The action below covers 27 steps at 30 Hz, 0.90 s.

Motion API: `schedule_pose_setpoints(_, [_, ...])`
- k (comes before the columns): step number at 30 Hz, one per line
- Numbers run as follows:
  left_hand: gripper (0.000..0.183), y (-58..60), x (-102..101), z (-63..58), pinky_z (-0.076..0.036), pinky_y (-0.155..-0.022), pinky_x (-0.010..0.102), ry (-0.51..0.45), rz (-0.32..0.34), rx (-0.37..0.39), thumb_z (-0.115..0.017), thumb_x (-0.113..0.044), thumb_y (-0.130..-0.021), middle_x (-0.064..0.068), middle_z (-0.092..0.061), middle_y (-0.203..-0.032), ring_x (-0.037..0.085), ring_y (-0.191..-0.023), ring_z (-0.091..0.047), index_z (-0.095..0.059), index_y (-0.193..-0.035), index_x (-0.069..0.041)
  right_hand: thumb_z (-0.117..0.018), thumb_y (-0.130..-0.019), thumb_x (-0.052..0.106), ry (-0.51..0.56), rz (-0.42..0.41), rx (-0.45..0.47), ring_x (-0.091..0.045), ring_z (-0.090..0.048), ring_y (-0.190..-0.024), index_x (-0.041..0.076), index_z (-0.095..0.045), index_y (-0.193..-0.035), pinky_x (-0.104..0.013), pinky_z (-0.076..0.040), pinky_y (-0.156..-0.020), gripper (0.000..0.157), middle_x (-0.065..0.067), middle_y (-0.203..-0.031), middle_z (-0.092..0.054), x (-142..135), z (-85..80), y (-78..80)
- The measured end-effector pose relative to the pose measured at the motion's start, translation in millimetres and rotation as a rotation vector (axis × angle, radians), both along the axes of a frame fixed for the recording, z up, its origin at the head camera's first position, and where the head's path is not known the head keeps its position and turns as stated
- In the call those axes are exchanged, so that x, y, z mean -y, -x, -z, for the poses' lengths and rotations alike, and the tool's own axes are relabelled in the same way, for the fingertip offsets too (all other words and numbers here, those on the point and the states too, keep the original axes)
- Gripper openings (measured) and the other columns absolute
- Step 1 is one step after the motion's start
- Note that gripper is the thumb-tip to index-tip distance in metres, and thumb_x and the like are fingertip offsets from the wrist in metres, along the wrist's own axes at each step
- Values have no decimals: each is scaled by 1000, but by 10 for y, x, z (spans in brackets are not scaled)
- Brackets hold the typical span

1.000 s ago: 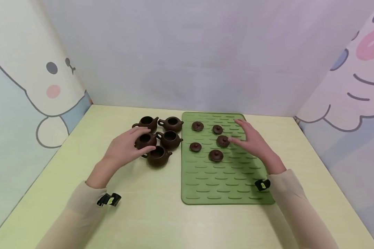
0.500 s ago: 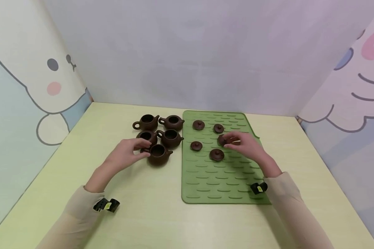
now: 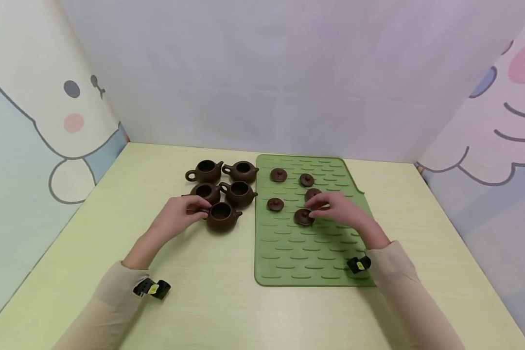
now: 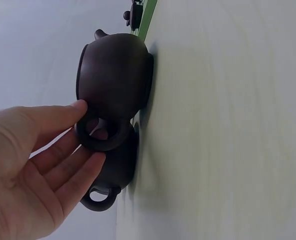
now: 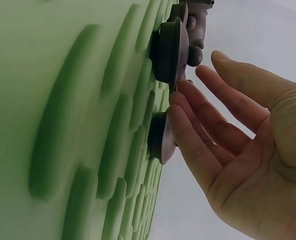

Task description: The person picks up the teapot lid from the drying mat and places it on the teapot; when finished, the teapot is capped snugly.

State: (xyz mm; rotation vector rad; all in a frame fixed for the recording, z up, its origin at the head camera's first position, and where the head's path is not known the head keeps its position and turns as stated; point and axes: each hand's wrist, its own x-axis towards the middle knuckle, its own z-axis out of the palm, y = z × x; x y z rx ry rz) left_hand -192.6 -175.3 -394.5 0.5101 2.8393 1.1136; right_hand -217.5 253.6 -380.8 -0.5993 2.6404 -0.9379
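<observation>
My left hand (image 3: pixel 177 216) is at the handle of the nearest dark brown teapot (image 3: pixel 221 218), which stands upright without a lid. In the left wrist view, the thumb and fingers pinch the looped handle (image 4: pixel 100 142) from both sides. My right hand (image 3: pixel 339 211) hovers low over the green mat (image 3: pixel 288 262), thumb and fingertips spread beside the knob of the front lid (image 3: pixel 304 218). A gap shows between thumb and knob (image 5: pixel 195 56) in the right wrist view. Another lid (image 3: pixel 312 194) lies just behind, partly hidden by the fingers.
Several more lidless teapots (image 3: pixel 239 193) cluster behind the held one, left of the mat. Other lids (image 3: pixel 275 204) lie on the mat's left and back parts. A pale wall (image 3: pixel 262 97) closes off the table's back.
My left hand has come down from above the teapots to the front teapot's handle. My right hand has moved left and nearer, past the right-hand lid, to the front lid, its fingers drawing together.
</observation>
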Motion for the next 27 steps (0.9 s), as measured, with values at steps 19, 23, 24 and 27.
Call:
schedule_pose_setpoints(19, [8,66,-6,16,-56,-88,45,1,-39,20,-72,-15,-92,8,-75,-105,28,-99,-71,-75,-100,-15,-71,-92,9,-34,-14,-54,-18,-65,-93,12,-74,-104,-38,-55,-83,13,-5,-102,-71,98,68,38])
schedule_pose_setpoints(23, [8,61,-5,3,-56,-87,45,8,-42,31,-71,-14,-92,7,-75,-104,27,-98,-71,-75,-100,-15,-70,-93,9,-32,-20,-56,-17,-65,-93,12,-73,-105,-38,-55,-83,14,-3,-101,-71,119,58,44])
schedule_pose_setpoints(24, [8,62,-4,3,-55,-87,45,9,-43,32,-71,-14,-92,7,-75,-104,27,-98,-71,-75,-100,-15,-70,-93,9,-30,-23,-57,-16,-65,-93,12,-73,-105,-37,-55,-84,13,-3,-101,-71,127,52,45])
schedule_pose_setpoints(27, [9,62,0,1,-55,-86,45,15,-45,42,-71,-14,-92,7,-75,-103,26,-97,-70,-75,-100,-15,-69,-93,10,-22,-25,-52,-16,-65,-93,13,-72,-106,-38,-55,-85,13,-3,-102,-71,157,26,42])
